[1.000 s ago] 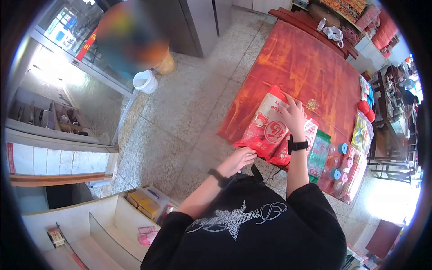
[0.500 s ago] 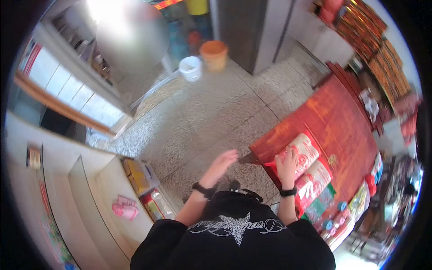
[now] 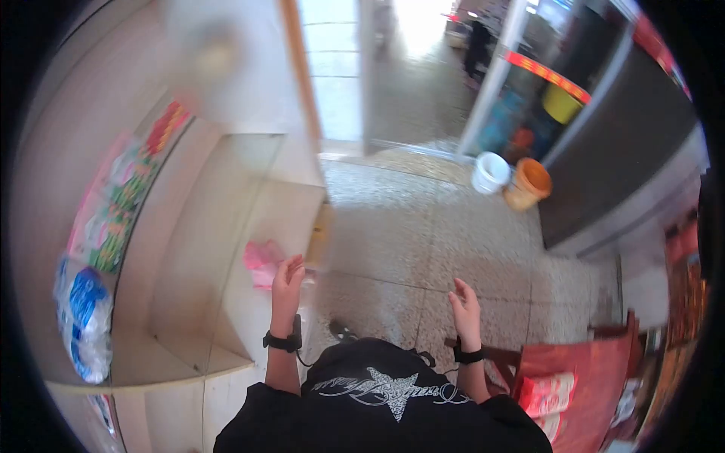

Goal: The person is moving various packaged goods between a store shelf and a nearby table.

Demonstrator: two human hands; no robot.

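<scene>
My left hand [image 3: 287, 287], fingers stretched upward with nothing in them, is over the edge of the pale shelf unit [image 3: 249, 219]. Right beside its fingertips lies a crumpled pink plastic bag [image 3: 261, 259] on the shelf surface. My right hand [image 3: 467, 311] hangs in the air above the tiled floor, empty, with the thumb and fingers apart. Below and right of it, red-and-white packages [image 3: 547, 394] rest on the red wooden table [image 3: 593, 377]. Both wrists wear black bands.
Blue-and-white plastic packs [image 3: 87, 317] and colourful flat packs [image 3: 117, 204] stand on the left shelf. A white bucket [image 3: 491, 172] and an orange bucket [image 3: 529, 183] sit on the floor by the glass door. A dark cabinet [image 3: 627, 143] stands at the right.
My view has swung left toward the shelves. My right hand has come off the red-and-white package on the table, and my left hand now is beside the pink bag.
</scene>
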